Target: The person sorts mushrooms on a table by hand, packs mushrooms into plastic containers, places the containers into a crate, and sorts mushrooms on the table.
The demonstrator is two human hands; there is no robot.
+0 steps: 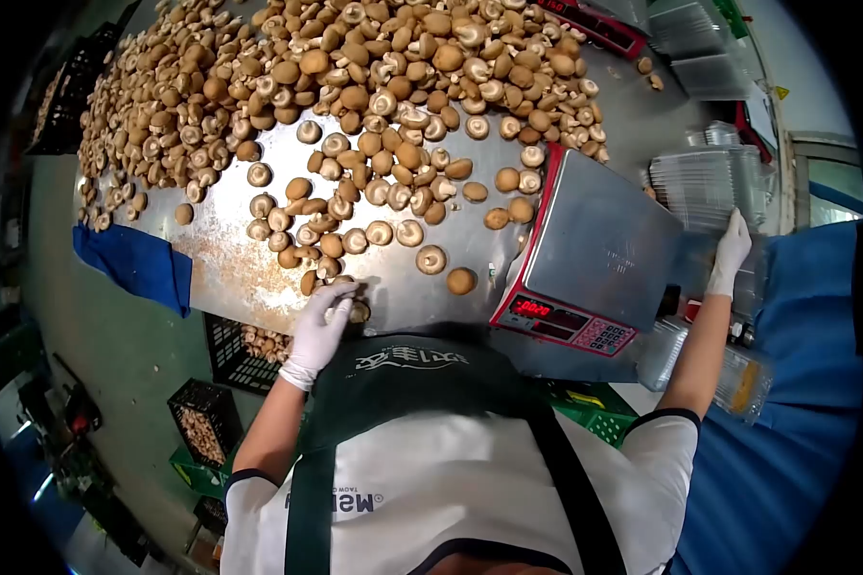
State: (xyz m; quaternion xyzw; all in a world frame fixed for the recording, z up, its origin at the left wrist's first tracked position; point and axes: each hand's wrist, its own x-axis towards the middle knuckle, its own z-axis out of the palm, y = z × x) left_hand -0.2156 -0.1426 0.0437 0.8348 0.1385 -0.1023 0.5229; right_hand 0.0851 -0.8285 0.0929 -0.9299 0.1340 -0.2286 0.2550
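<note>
Near the table's front edge, my left hand (318, 331) in a white glove curls its fingers round a mushroom (360, 311). More brown-capped mushrooms (329, 266) lie just beyond its fingertips. My right hand (732, 254), also gloved, reaches far out to the right. Its fingers are together at the edge of a stack of clear plastic trays (695, 187), and the grip is partly hidden. Between my hands stands a red digital scale (594, 254) with a bare metal pan and a lit red display.
A large heap of mushrooms (355, 57) covers the far side of the metal table (230, 259). A blue cloth (134, 264) hangs over its left edge. Black crates (201, 422) stand lower left. Another scale (599, 27) and more clear trays (700, 53) are at the far right.
</note>
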